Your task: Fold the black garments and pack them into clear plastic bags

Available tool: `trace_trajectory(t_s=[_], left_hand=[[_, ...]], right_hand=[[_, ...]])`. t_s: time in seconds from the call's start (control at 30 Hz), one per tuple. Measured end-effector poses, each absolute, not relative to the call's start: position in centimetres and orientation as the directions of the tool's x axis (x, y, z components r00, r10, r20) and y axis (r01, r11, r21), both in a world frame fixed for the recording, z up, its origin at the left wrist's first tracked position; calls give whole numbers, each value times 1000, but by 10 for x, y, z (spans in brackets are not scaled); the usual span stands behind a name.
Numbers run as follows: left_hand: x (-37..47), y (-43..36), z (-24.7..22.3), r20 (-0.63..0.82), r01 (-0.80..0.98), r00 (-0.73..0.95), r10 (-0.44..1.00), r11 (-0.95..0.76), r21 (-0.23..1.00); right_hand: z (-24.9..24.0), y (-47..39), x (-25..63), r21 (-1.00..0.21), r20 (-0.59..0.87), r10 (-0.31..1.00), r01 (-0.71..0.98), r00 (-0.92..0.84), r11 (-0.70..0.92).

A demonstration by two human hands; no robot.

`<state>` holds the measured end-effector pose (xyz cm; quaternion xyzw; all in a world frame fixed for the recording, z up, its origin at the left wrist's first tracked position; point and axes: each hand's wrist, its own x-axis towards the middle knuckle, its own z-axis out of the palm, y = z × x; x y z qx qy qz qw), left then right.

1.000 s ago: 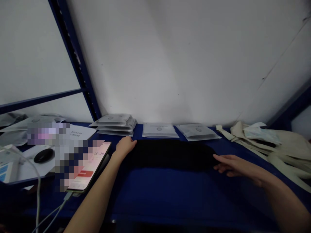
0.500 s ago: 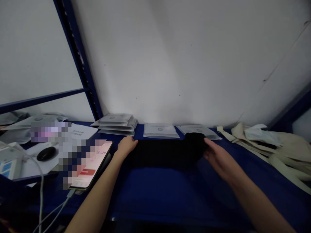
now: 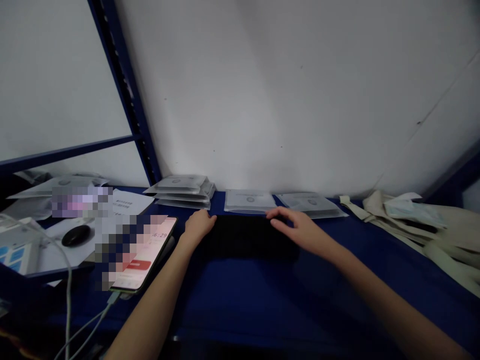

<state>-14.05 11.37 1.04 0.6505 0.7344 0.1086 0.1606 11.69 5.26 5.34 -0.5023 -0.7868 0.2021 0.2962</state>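
A black cloth (image 3: pixel 243 237) lies as a dark band across the blue table (image 3: pixel 262 305). At its left end, my left hand (image 3: pixel 198 227) is closed on the edge, thumb and fingers together. My right hand (image 3: pixel 294 225) rests over the right part of the cloth, fingers slightly apart and reaching toward its back edge. The cloth's folds are too dark to make out.
Behind the cloth lie flat translucent packets (image 3: pixel 249 201) and a stack of them (image 3: pixel 182 185). On the left are a lit phone (image 3: pixel 150 250) with a white cable, a black mouse (image 3: pixel 76 235) and papers. Beige fabric (image 3: pixel 453 225) lies at the right.
My right hand has moved left across the cloth, and the raised right end now lies flatter and further in. My left hand has stayed at the left end.
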Motion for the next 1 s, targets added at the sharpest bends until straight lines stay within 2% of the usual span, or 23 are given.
trace_trajectory(t_s=[0.1,0.23,0.4,0.53,0.83,1.0], left_hand=[[-140,113,12,-100,919,-107,989,137,370],[-141,114,12,-113,922,-94,989,129,366],[-140,114,9,-92,929,-102,991,128,347],[-140,116,9,-107,917,-96,990,130,376],[-148,96,33,-381,837,-40,924,240,493],[-147,91,36,-397,847,18,918,197,493]], right_hand=[[55,69,142,-628,236,925,680,-298,379],[37,73,153,-643,293,891,618,-346,452],[10,69,140,-487,298,806,645,-511,589],[-1,68,131,-414,250,783,668,-570,619],[-2,64,128,-438,273,801,672,-533,597],[6,64,132,-578,377,835,603,-401,551]])
